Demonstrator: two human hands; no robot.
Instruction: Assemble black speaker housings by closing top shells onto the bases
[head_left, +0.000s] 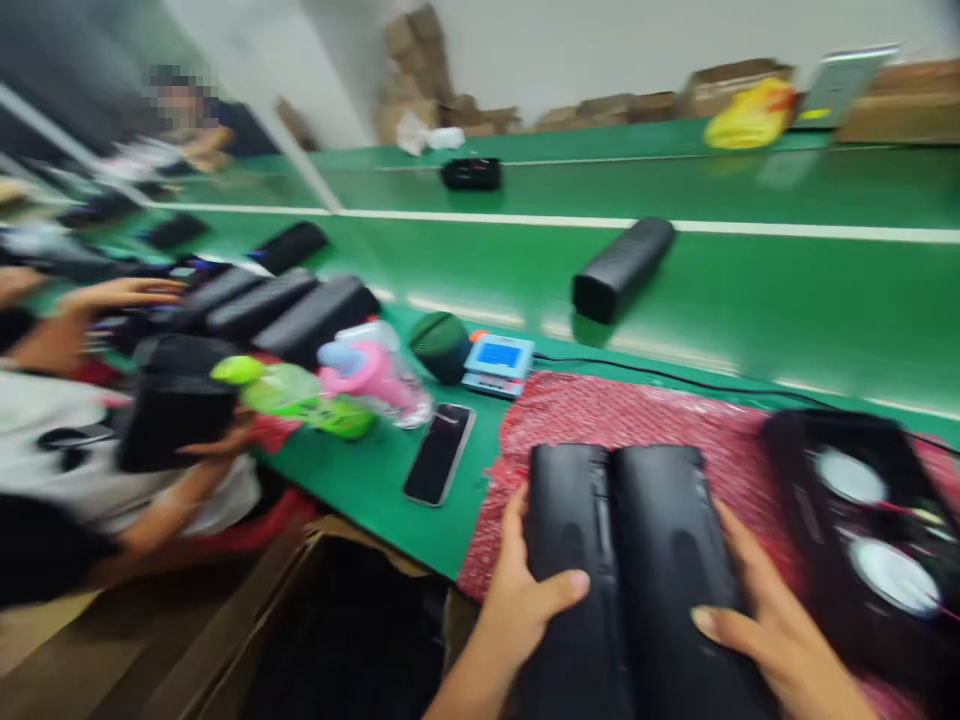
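Two long black speaker housings [574, 600] lie side by side between my hands over red bubble wrap [600, 410]. My left hand [517, 600] grips the left one from its outer side, thumb across the top. Around the right housing [667, 560] my right hand [765, 610] is closed in the same way. Their lower ends run out of the picture. Close to my right hand lies a black speaker part [810, 500] with two white round drivers [892, 575] and thin wires. Motion blur softens the details.
A phone [440, 455], a pink bottle [367, 375], a dark green round speaker [440, 347] and a blue-screened device [499, 362] with a black cable stand left. A black speaker [624, 270] lies on the green conveyor [787, 280]. A co-worker's hand [225, 440] holds a black casing. An open carton [337, 620] stands below.
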